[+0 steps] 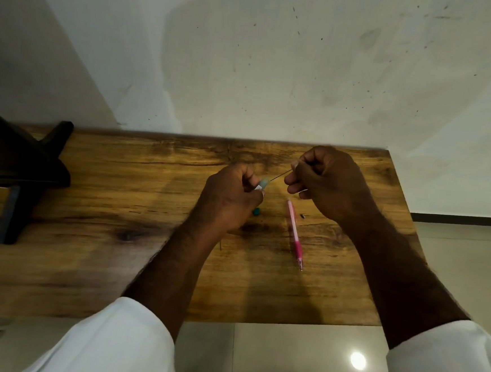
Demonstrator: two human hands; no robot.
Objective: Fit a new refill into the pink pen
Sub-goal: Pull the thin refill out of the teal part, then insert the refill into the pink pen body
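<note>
While the left hand [231,198] grips a pale case [263,183] and the right hand [326,183] pinches the thin refill [280,176] poking from it, pink pen [293,233] lying on the table [121,182], a sideways pull could snap the refill

Wooden table [146,236] — stained wall [278,56]

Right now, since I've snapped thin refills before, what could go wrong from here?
The thin refill runs between the right hand, which pinches it, and the tube in the left hand; a sideways tug could snap it. The small teal piece lies loose beside the left hand and might get knocked off the table.
</note>
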